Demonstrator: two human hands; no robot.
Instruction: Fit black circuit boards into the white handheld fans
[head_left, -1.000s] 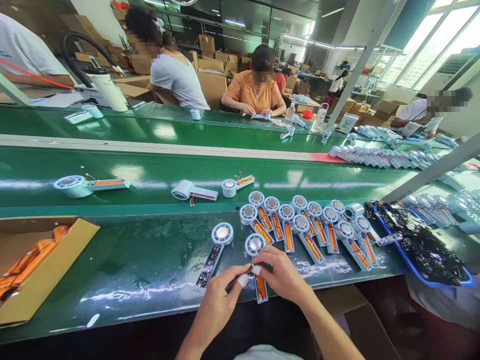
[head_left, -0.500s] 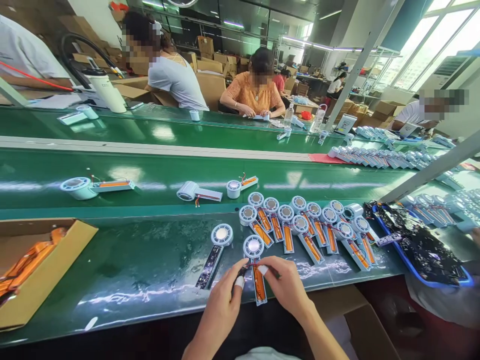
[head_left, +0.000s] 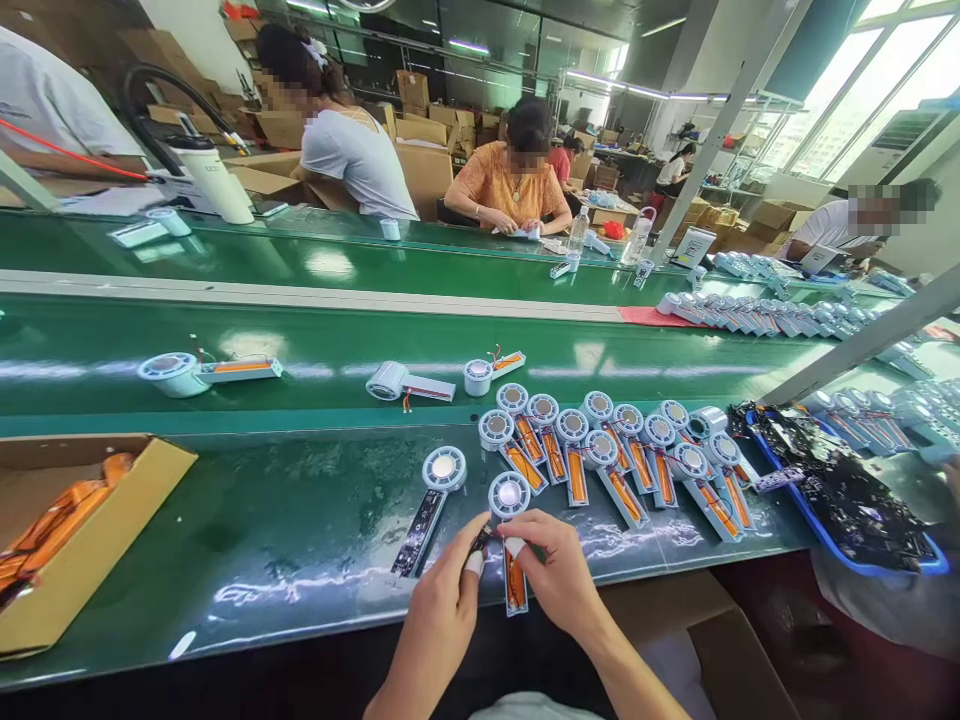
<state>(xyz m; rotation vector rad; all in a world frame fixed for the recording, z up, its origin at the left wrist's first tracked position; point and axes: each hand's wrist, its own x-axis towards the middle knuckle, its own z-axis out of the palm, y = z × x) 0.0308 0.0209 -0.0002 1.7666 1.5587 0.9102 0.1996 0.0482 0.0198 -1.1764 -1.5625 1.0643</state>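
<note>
My left hand (head_left: pixel 448 590) is closed, pinching a small black circuit board (head_left: pixel 481 538) between thumb and fingers. My right hand (head_left: pixel 561 568) is closed too, its fingertips pinched on what looks like a thin wire beside the board; the fingers hide most of it. Below both hands lies a pale blue handheld fan (head_left: pixel 509 494), its round head pointing away from me and an orange battery (head_left: pixel 515 582) in its open handle. White coverings wrap a digit on each hand. Left of it rests another fan (head_left: pixel 443 468) with a black board (head_left: pixel 417 535) along its handle.
Several open fans (head_left: pixel 600 448) are bunched to the right, near a blue tray (head_left: pixel 814 510) of black boards. A cardboard box (head_left: pixel 112 560) of orange batteries stands at left. Fans (head_left: pixel 171 373) lie on the green belt (head_left: pixel 330 390). Co-workers sit across the line.
My right hand has shifted slightly left, closer to the board in my left hand. The handle below has swung a little left. Fans on the belt have moved slightly right.
</note>
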